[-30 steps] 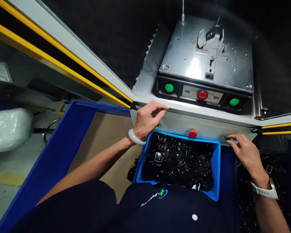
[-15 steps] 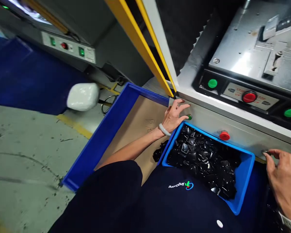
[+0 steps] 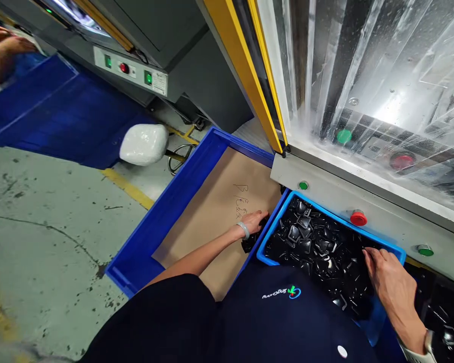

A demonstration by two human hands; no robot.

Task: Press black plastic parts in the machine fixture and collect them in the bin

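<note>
My left hand (image 3: 253, 222) reaches into the dark blue bin (image 3: 151, 214), at a small pile of black plastic parts (image 3: 250, 243) against its right wall. Its fingers are bent down over the pile, and their tips are partly hidden. My right hand (image 3: 393, 282) hangs over the right side of the bright blue bin (image 3: 268, 261), which holds many glossy black plastic parts (image 3: 306, 234). Thumb and fingers are drawn together there; I cannot make out what is between them.
A machine with a clear door (image 3: 366, 65) stands ahead. Its front panel carries a red button (image 3: 358, 218) and two green buttons, one left (image 3: 303, 185) and one right (image 3: 424, 250). A white-covered stool (image 3: 144, 144) is on the left. Another person's hands (image 3: 13, 45) show at far left.
Both hands have left the green panel buttons: the left moved down into the dark blue bin, the right moved left over the bright blue bin. The machine's clear door now covers its opening.
</note>
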